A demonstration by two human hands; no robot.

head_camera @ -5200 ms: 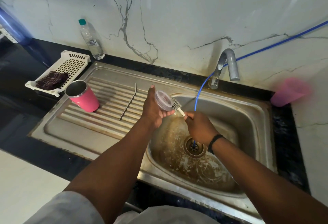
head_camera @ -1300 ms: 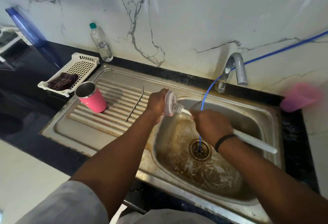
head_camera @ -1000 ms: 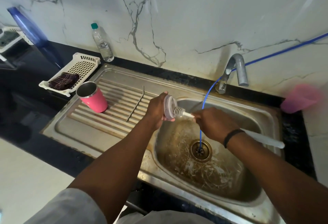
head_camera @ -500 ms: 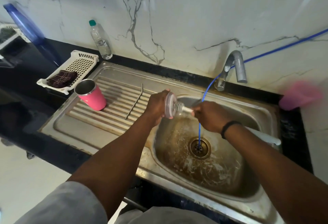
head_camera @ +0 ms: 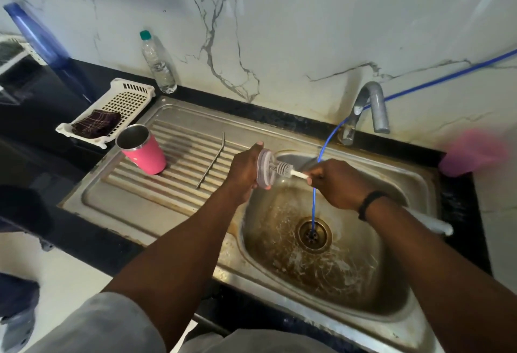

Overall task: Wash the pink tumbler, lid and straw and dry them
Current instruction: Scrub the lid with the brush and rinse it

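Clear round plastic lid [head_camera: 264, 168] held on edge above the steel sink basin [head_camera: 391, 282], face toward the right; left hand [head_camera: 244, 175] grips its rim. Right hand [head_camera: 337, 183] clenches a white bottle brush [head_camera: 285, 170], long axis horizontal, bristles against the lid. Pink steel tumbler [head_camera: 144, 149] upright and bent metal straw [head_camera: 211, 168] on the drainboard, left of basin.

The sink [head_camera: 145, 207] is brushed stainless steel, its ribbed drainboard dull and its basin stained brown, while the tap [head_camera: 372, 106] is matt grey metal. The tumbler [head_camera: 144, 154] has a glossy pink outside and a bare shiny steel inside, the straw [head_camera: 211, 166] is smooth metal, and the lid [head_camera: 264, 169] is clear plastic. The counter [head_camera: 70, 229] is polished black stone, the wall [head_camera: 307, 16] glossy veined marble, the basket [head_camera: 123, 100] white plastic holding a dark woven cloth [head_camera: 96, 123].
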